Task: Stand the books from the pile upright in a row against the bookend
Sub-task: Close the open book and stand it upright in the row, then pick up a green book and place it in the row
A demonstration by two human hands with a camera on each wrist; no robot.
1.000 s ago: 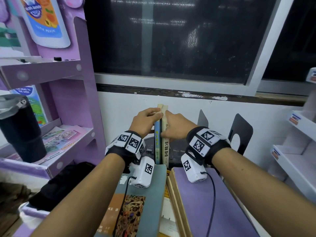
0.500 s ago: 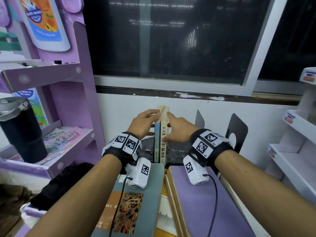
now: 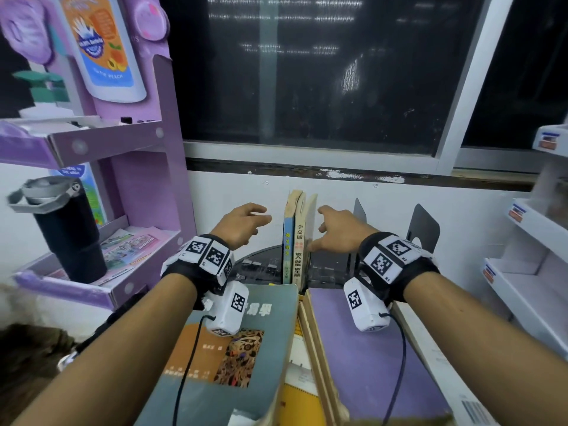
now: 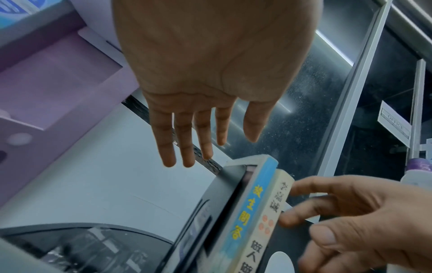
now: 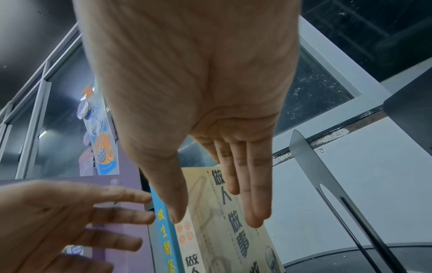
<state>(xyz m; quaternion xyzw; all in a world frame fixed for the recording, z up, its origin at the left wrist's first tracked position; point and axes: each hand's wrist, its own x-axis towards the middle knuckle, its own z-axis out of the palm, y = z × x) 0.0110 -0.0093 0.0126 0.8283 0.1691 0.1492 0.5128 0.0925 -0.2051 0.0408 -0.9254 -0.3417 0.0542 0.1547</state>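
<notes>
Standing upright side by side in the head view are two books, a blue-spined book [image 3: 287, 250] and a cream-spined book [image 3: 299, 241], their spines facing the camera. The left hand [image 3: 242, 224] is hovering just left of the pair with fingers spread loose, a gap showing between fingertips and cover; its grip is open and holding nothing. The right hand [image 3: 336, 230] is hovering just right of the pair, fingers likewise relaxed and empty. Two dark metal bookends [image 3: 422, 226] are standing to the right of the books, well apart from them. Nearer the camera, a grey-green book [image 3: 233, 348] and a purple book [image 3: 368, 348] are lying flat on the tabletop, with a yellow one partly showing between them. A black tumbler [image 3: 64, 232] is sitting on the purple shelf [image 3: 92, 287] at left.

From the left wrist, the left hand [image 4: 205, 73] is showing straight fingers clear of the blue-spined book [image 4: 245, 212], while the right hand [image 4: 355, 218] is reaching near the cream-spined book [image 4: 273, 218]; whether its fingertips are touching is unclear.

From the right wrist, the right hand [image 5: 198, 92] is hanging flat above the cream cover [image 5: 229, 230], fingers extended.
</notes>
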